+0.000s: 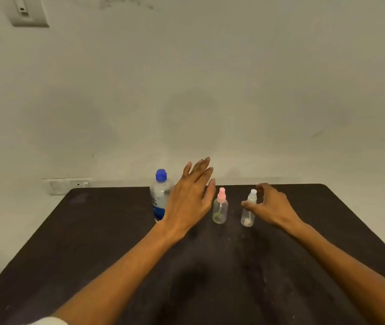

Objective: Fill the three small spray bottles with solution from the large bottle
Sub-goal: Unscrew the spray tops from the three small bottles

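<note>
A large clear bottle (160,198) with a blue cap and blue label stands at the back of the dark table (107,231). My left hand (190,198) hovers just right of it with straight, spread fingers, covering part of the bottle and holding nothing. To the right stands a small spray bottle with a pink cap (220,208). Further right is a small spray bottle with a clear cap (249,211). My right hand (271,207) curls round its neck, thumb across the front and fingers behind the cap. No third small bottle shows; the left hand may hide it.
A pale wall rises right behind the table, with a socket plate (67,185) at the table's back left corner and a switch box (28,11) high up. The table's right edge (362,219) runs diagonally, floor beyond it.
</note>
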